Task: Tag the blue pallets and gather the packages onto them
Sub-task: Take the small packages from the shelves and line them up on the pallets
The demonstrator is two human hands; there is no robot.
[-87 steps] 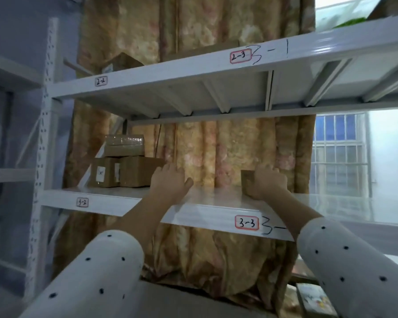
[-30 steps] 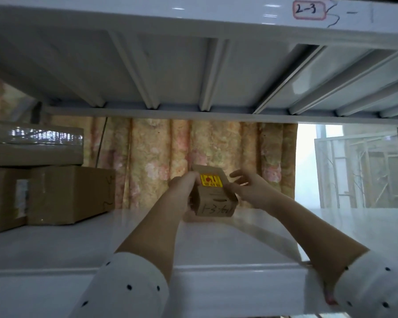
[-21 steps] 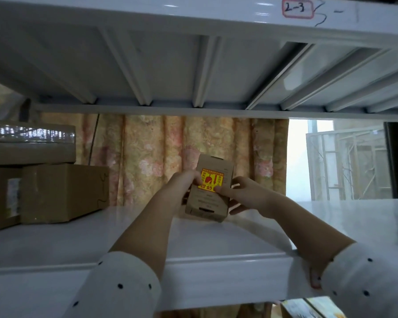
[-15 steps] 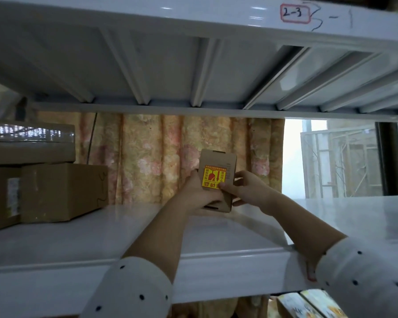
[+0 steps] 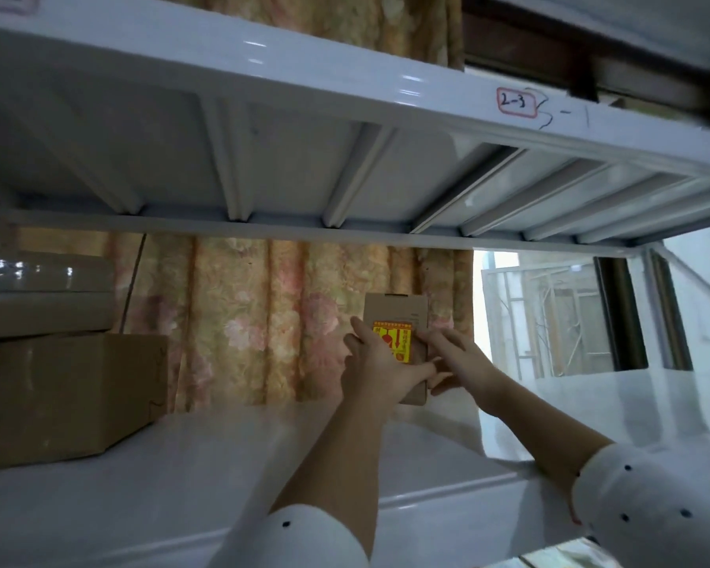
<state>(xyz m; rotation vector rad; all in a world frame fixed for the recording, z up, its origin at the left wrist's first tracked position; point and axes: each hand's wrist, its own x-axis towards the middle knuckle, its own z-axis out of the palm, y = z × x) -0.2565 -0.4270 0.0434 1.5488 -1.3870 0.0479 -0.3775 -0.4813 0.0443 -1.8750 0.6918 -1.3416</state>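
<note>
A small brown cardboard package point(image 5: 398, 309) with a yellow and red sticker stands upright, lifted a little above the white shelf point(image 5: 189, 477). My left hand point(image 5: 376, 368) grips its left side and lower front, the thumb reaching across under the sticker. My right hand point(image 5: 453, 360) holds its right edge with the fingers spread along it. No blue pallet is in view.
A large brown carton point(image 5: 70, 393) sits at the shelf's left with a plastic-wrapped box point(image 5: 38, 293) stacked on it. The upper shelf point(image 5: 345, 88), labelled 2-3, hangs close overhead. A floral curtain point(image 5: 255, 321) closes the back; a window point(image 5: 550, 317) shows at right.
Both hands picked the package off the shelf and turned it upright, sticker toward me. It has since risen slightly and shifted right, and my left thumb now lies across its lower front.
</note>
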